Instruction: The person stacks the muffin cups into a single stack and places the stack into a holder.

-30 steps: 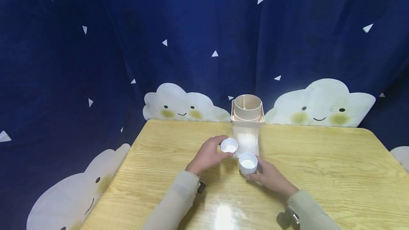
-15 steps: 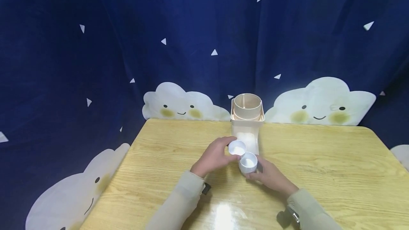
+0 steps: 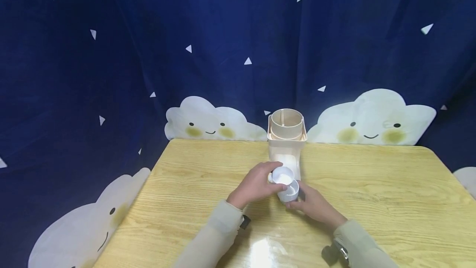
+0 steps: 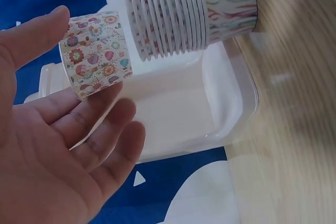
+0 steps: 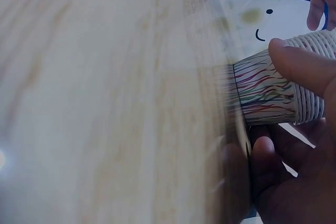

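My left hand holds a small paper cup by its rim, between thumb and fingers. Its outside carries a flower print, plain in the left wrist view on the paper cup. The cup hangs just above the mouth of a stack of nested paper cups, overlapping it in the head view. My right hand grips that stack near the tabletop, thumb on one side and fingers on the other. The right wrist view shows coloured wavy lines on the lowest cup of the stack, with several white rims above.
Right behind the cups stands a cream plastic holder with a round tube at its top, at the back of the wooden table. A dark blue curtain with white clouds hangs behind the table.
My left hand has moved right with the flower-print paper cup, from beside the stack to over its mouth. The right hand and the stack have stayed in place.
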Demonstrator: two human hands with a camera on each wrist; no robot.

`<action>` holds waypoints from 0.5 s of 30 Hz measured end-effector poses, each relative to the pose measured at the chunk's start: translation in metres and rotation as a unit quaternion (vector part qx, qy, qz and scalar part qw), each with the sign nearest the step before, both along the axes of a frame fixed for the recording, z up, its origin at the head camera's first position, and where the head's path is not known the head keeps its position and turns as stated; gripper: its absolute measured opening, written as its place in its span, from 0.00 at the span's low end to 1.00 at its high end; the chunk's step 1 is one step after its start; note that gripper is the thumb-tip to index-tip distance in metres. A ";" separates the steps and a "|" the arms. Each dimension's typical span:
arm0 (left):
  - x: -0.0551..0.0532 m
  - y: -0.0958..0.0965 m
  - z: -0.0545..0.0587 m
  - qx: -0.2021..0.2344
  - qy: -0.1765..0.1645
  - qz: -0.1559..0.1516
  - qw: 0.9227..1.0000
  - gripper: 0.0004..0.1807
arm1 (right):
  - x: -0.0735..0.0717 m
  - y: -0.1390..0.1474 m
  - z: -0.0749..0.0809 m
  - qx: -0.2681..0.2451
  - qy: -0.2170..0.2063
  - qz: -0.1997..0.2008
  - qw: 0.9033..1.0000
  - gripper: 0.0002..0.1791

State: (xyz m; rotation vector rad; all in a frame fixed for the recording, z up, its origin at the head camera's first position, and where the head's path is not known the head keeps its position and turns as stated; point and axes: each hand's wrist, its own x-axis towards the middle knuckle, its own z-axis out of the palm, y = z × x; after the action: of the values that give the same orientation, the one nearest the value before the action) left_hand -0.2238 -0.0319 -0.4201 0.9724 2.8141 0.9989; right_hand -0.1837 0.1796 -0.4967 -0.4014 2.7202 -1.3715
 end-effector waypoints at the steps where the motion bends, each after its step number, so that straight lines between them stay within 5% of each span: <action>1: 0.000 0.001 0.000 -0.003 0.005 -0.002 1.000 0.32 | 0.000 0.000 0.000 0.001 -0.002 -0.001 1.000 0.40; 15: 0.005 0.013 -0.007 -0.039 0.037 -0.017 0.998 0.29 | 0.000 0.001 -0.002 0.005 0.025 0.008 1.000 0.40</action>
State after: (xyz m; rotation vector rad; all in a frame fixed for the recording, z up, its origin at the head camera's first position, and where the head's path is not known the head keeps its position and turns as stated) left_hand -0.2190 -0.0192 -0.4269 1.0671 2.8596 0.8599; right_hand -0.1840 0.1807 -0.4988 -0.4620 2.7550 -1.3628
